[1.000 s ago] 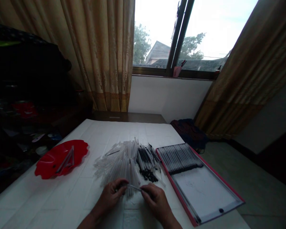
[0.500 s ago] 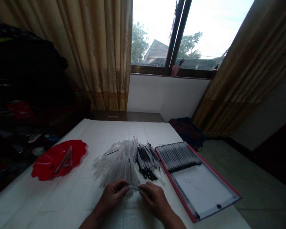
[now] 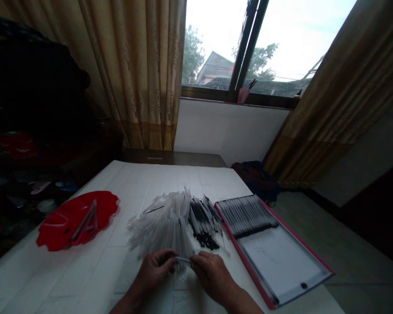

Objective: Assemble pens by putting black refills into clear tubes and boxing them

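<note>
My left hand [image 3: 155, 269] and my right hand [image 3: 209, 272] meet at the near edge of the white table [image 3: 94, 270]. Both pinch the ends of one clear pen barrel [image 3: 183, 260] held level between them. Just beyond my fingers lies a heap of clear pen barrels [image 3: 163, 222], with a pile of black pen parts [image 3: 203, 220] on its right side.
A red wavy dish [image 3: 75, 220] with a few sticks in it sits at the left. At the right lies a red-edged flat tray [image 3: 281, 259] with a row of finished pens [image 3: 245, 213] at its far end. Behind are curtains, a window and a dark bag on the floor.
My hands have drawn a little closer together on the barrel. The view has shifted slightly; the piles and trays have stayed where they were.
</note>
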### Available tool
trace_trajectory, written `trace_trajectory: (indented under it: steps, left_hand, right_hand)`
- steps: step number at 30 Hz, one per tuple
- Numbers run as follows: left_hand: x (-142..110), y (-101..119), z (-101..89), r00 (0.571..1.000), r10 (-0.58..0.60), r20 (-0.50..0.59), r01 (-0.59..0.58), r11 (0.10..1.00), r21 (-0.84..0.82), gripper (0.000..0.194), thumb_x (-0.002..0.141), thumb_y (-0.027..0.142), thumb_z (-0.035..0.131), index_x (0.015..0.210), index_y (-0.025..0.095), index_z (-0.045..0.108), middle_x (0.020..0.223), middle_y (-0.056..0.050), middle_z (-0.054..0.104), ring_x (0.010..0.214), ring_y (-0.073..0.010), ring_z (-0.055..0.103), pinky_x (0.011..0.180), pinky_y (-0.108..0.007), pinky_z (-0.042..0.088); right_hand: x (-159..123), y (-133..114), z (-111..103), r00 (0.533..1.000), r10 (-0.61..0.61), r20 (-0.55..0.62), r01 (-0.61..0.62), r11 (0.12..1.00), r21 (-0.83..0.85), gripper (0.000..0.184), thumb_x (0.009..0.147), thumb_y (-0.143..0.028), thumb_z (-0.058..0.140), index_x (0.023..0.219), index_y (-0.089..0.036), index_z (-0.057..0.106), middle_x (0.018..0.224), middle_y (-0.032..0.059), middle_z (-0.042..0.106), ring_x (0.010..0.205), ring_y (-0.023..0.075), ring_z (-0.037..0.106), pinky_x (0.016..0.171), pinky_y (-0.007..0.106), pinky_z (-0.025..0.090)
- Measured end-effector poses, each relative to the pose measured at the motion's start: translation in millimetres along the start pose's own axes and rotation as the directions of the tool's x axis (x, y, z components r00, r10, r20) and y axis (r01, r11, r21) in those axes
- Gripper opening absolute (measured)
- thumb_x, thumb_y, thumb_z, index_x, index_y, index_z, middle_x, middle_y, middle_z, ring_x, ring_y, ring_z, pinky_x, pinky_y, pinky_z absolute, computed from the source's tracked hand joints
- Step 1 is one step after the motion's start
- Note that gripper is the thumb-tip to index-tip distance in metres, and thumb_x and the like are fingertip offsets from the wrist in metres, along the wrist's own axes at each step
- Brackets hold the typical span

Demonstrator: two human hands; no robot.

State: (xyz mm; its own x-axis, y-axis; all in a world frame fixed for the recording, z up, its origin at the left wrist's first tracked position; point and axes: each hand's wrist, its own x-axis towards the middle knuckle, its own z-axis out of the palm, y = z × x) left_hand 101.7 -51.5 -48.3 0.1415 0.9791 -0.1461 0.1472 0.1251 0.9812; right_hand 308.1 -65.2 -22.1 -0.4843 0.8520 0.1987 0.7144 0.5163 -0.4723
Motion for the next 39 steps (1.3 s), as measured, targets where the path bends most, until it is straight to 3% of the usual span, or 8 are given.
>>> trace_trajectory:
  steps: [5, 13, 20, 26, 29, 35, 39]
  left_hand:
    - [1, -4, -0.3, 1.000, -0.004, -0.003, 0.004, 1.000, 0.002, 0.030, 0.064, 0.046, 0.070, 0.074, 0.018, 0.072, 0.060, 0.000, 0.067, 0.056, -0.0149, 0.060, 0.056, -0.024, 0.047]
    - [1, -5, 3.6, 0.996, 0.061, -0.062, -0.061, 0.998, 0.002, 0.035, 0.068, 0.051, 0.065, 0.082, 0.019, 0.070, 0.065, 0.001, 0.068, 0.054, -0.0139, 0.059, 0.055, -0.024, 0.048]
    - [3, -7, 2.4, 0.990, 0.093, -0.110, -0.093, 0.996, -0.002, 0.044, 0.062, 0.059, 0.066, 0.083, 0.020, 0.069, 0.071, 0.000, 0.070, 0.055, -0.0149, 0.059, 0.054, -0.025, 0.049]
    - [6, -8, 1.5, 0.990, 0.050, -0.131, -0.052, 0.999, -0.015, 0.051, 0.057, 0.062, 0.067, 0.085, 0.020, 0.069, 0.053, 0.004, 0.061, 0.043, -0.0122, 0.054, 0.040, -0.022, 0.040]
    - [3, -3, 2.5, 0.989, 0.051, -0.136, -0.054, 0.998, -0.022, 0.053, 0.056, 0.063, 0.067, 0.086, 0.019, 0.068, 0.050, 0.005, 0.059, 0.042, -0.0120, 0.053, 0.038, -0.021, 0.036]
    - [-2, 5, 3.2, 0.986, 0.069, -0.154, -0.077, 0.996, -0.046, 0.047, 0.056, 0.060, 0.069, 0.080, 0.020, 0.067, 0.059, 0.004, 0.064, 0.044, -0.0104, 0.054, 0.046, -0.022, 0.042]
    - [-4, 6, 2.8, 0.986, 0.052, -0.158, -0.061, 0.997, -0.049, 0.048, 0.059, 0.061, 0.068, 0.082, 0.020, 0.067, 0.049, 0.006, 0.059, 0.040, -0.0109, 0.052, 0.039, -0.021, 0.036]
  right_hand:
    - [3, 1, 3, 1.000, -0.016, -0.008, 0.016, 1.000, 0.008, 0.023, 0.093, -0.023, 0.043, 0.083, -0.021, 0.065, 0.070, 0.0026, 0.061, 0.062, 0.0137, 0.058, 0.056, 0.022, 0.033]
    - [4, 2, 12, 0.994, 0.033, -0.106, -0.019, 0.990, 0.138, 0.017, 0.088, -0.023, 0.049, 0.091, -0.020, 0.066, 0.077, 0.0042, 0.066, 0.072, 0.0169, 0.061, 0.065, 0.024, 0.041]
    - [-10, 3, 9, 0.952, 0.136, -0.275, -0.046, 0.950, 0.309, 0.018, 0.072, -0.011, 0.057, 0.087, -0.018, 0.065, 0.076, 0.0021, 0.063, 0.070, 0.0154, 0.059, 0.065, 0.023, 0.043]
    - [-24, 12, 9, 0.897, 0.265, -0.355, -0.094, 0.897, 0.431, 0.013, 0.080, -0.020, 0.055, 0.082, -0.017, 0.068, 0.077, 0.0050, 0.066, 0.074, 0.0174, 0.062, 0.068, 0.025, 0.047]
    - [-24, 14, 12, 0.878, 0.307, -0.368, -0.106, 0.873, 0.476, 0.014, 0.080, -0.021, 0.056, 0.083, -0.018, 0.069, 0.079, 0.0056, 0.068, 0.076, 0.0179, 0.064, 0.070, 0.026, 0.049]
    - [-24, 12, 14, 0.886, 0.272, -0.375, -0.073, 0.881, 0.468, 0.019, 0.076, -0.020, 0.059, 0.090, -0.018, 0.072, 0.080, 0.0054, 0.067, 0.075, 0.0181, 0.064, 0.068, 0.027, 0.050]
    - [-25, 14, 16, 0.872, 0.315, -0.374, -0.106, 0.869, 0.484, 0.020, 0.075, -0.020, 0.060, 0.091, -0.019, 0.072, 0.081, 0.0051, 0.068, 0.074, 0.0185, 0.064, 0.067, 0.026, 0.049]
